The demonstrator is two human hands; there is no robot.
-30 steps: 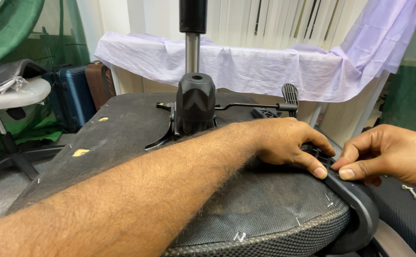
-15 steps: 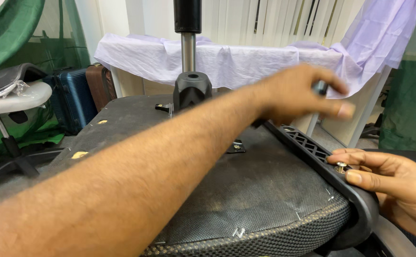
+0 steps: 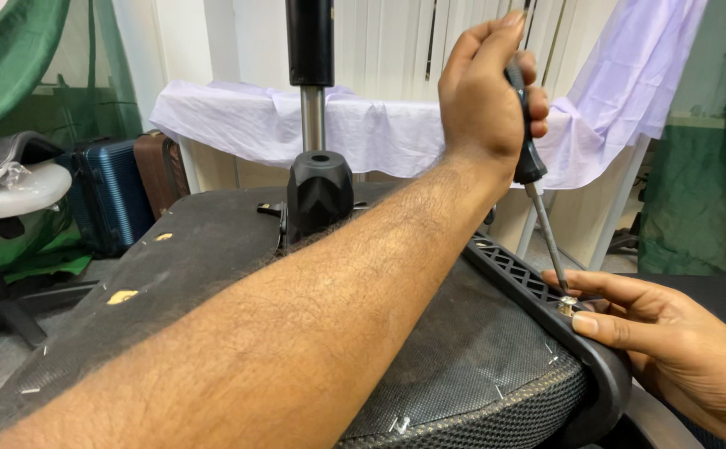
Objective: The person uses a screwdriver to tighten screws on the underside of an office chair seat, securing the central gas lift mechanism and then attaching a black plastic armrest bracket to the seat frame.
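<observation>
- Black mesh chair seat [image 3: 479, 366] lay overturned, its underside up — bulky and stiff, best steadied by its plastic frame [image 3: 595, 366].
- Left hand [image 3: 487, 100], raised high, had its fingers clenched around the screwdriver [image 3: 537, 199], which stood nearly upright and looked rigid and light.
- Right hand [image 3: 679, 341] pinched the small screw [image 3: 568, 306] at the tip, on the frame.

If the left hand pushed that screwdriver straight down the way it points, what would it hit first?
Most likely the small metal screw on the black plastic frame, pinched by the right hand's fingertips. The tip looks already at it, though depth is unclear.
</observation>
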